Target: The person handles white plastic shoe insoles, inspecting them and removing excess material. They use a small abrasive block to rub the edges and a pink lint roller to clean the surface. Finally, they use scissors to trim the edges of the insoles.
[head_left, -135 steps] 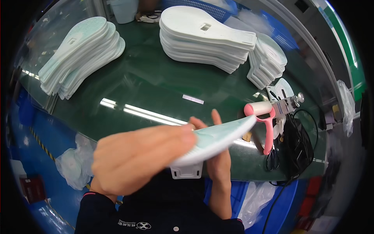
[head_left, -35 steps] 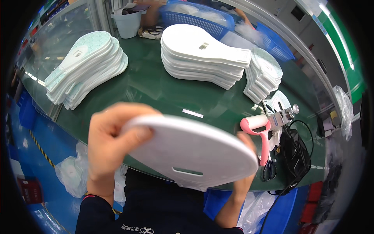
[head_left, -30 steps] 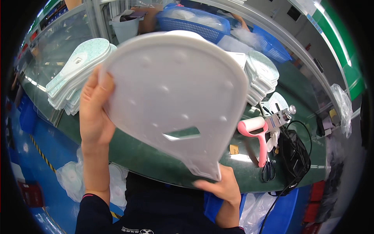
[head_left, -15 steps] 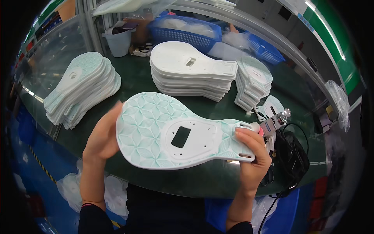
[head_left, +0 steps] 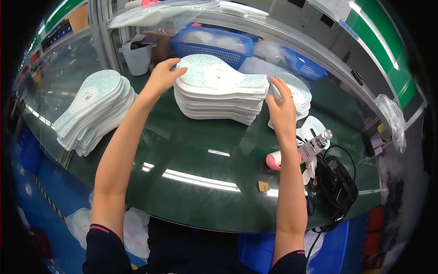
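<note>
A tall stack of white paddle-shaped plastic panels (head_left: 214, 102) stands at the far middle of the green table. On its top lies a panel with a mint-green petal pattern (head_left: 200, 71), its wide round end to the left. My left hand (head_left: 165, 75) is at that round end, thumb and fingers apart, fingertips at or very near the edge. Beside the narrow end, my right hand (head_left: 282, 102) is open with its fingers spread. Whether either hand still touches the panel, I cannot tell.
A patterned panel stack (head_left: 91, 112) stands left, another (head_left: 296, 96) right behind my hand. A pump bottle (head_left: 315, 146), pink-and-white object (head_left: 273, 160), black bag (head_left: 337, 182) and small tan block (head_left: 263, 186) lie right. Behind are a blue basket (head_left: 212, 51) and pale bucket (head_left: 137, 58).
The patterned panel that both hands held up near the front has moved away from me onto the middle stack. My hands have opened at its two ends.
</note>
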Action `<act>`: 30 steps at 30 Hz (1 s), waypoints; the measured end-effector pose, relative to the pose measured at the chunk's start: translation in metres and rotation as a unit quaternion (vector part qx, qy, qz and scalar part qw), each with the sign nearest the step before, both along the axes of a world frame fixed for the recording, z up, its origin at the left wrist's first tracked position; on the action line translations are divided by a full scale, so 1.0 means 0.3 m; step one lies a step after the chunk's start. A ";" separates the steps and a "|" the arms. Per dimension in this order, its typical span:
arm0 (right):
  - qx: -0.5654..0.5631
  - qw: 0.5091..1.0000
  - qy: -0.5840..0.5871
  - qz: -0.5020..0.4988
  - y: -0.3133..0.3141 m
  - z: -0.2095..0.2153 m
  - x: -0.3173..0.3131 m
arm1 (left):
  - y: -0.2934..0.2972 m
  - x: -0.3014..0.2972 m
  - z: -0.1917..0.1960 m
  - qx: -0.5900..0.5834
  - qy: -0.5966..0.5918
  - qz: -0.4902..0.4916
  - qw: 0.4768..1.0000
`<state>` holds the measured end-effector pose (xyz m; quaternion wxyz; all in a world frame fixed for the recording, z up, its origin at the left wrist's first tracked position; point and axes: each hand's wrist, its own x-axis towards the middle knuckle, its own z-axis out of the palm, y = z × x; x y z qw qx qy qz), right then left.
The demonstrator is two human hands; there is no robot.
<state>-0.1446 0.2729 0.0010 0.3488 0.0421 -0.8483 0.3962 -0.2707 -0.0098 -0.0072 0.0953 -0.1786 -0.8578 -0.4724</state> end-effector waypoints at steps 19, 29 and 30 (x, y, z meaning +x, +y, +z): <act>-0.018 0.999 -0.024 -0.038 -0.026 -0.018 -0.060 | 0.079 0.022 -0.004 0.120 0.040 0.068 0.990; -0.143 0.988 -0.012 -0.049 0.032 0.011 -0.159 | 0.137 -0.031 0.017 0.341 -0.126 -0.065 0.929; -0.144 0.988 -0.014 -0.046 0.033 0.008 -0.172 | 0.134 -0.010 0.034 0.334 -0.111 -0.066 0.934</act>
